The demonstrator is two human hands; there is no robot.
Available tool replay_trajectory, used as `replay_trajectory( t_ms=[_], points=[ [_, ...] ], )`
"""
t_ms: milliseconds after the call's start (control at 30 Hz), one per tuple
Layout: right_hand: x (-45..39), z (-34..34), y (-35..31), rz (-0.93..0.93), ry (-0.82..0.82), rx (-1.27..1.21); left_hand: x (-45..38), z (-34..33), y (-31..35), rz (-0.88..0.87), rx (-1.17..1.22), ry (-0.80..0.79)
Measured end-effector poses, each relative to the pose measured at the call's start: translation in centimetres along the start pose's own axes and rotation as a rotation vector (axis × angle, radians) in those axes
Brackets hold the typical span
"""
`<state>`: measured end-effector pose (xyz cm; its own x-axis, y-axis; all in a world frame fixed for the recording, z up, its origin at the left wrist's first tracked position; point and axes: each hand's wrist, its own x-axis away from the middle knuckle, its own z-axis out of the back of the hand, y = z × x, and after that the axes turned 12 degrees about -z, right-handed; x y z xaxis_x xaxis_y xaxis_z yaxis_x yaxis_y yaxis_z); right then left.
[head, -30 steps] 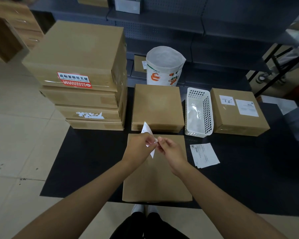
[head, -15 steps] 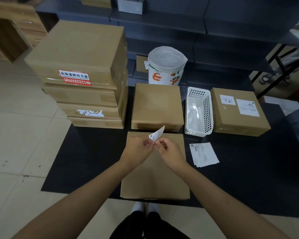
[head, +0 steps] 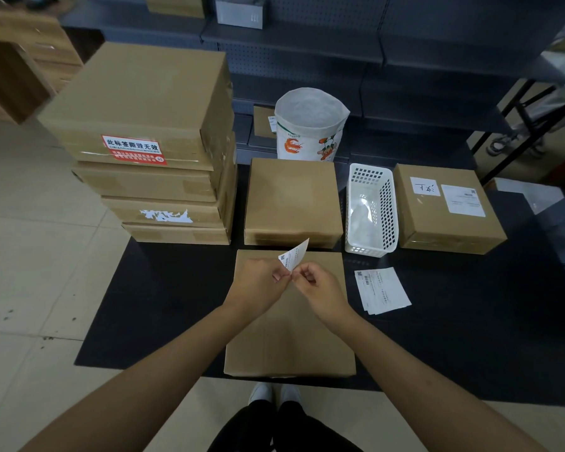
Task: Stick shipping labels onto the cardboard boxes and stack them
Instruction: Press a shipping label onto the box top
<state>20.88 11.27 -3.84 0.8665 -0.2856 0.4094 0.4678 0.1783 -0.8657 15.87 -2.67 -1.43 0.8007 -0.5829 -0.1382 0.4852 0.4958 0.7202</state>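
Pinching together, left hand (head: 258,282) and right hand (head: 320,285) are tilting the label (head: 295,257) toward one o'clock, apparently separating its backing over the unlabelled box (head: 291,337).

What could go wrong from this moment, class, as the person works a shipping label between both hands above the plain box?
1. Both hands, left hand and right hand, pinch one corner of the shipping label, so it might curl, tear or stick to itself.
2. Held tilted above the unlabelled cardboard box, it may land crooked or creased.
3. The spare labels lie loose on the black mat near the right forearm; a sweep could scatter them.
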Motion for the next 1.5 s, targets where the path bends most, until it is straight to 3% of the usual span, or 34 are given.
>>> replay_trajectory(
  t_ms=[533,800,967,1033,1133,1233,1300,1400,1500],
  points=[
    [0.0,0.2,0.6,0.004,0.001,0.0,-0.2,0.2,0.5,0.034,0.022,-0.053],
    [0.0,0.5,0.5,0.211,0.015,0.292,0.0,0.3,-0.3,0.048,0.08,-0.104],
    [0.2,0.8,0.2,0.239,-0.016,0.297,-0.1,0.3,-0.1,0.098,0.141,-0.06],
    [0.4,0.9,-0.1,0.138,0.014,0.192,-0.3,0.6,-0.2,0.165,0.193,-0.019],
    [0.0,1.4,-0.4,-0.16,0.124,-0.066,-0.6,1.4,-0.2,0.271,0.29,0.069],
    [-1.0,1.3,-0.8,-0.451,0.089,-0.593,-1.3,2.0,0.1,0.353,0.374,0.186],
    [-1.6,1.0,-1.0,-0.547,0.097,-0.867,-1.9,2.3,0.6,0.366,0.429,0.241],
    [-2.3,0.9,-0.8,-0.628,0.139,-1.004,-3.0,2.9,1.5,0.378,0.532,0.355],
    [-3.3,1.7,0.0,-0.653,0.232,-0.981,-4.3,3.7,2.2,0.345,0.638,0.423]
  ],
)
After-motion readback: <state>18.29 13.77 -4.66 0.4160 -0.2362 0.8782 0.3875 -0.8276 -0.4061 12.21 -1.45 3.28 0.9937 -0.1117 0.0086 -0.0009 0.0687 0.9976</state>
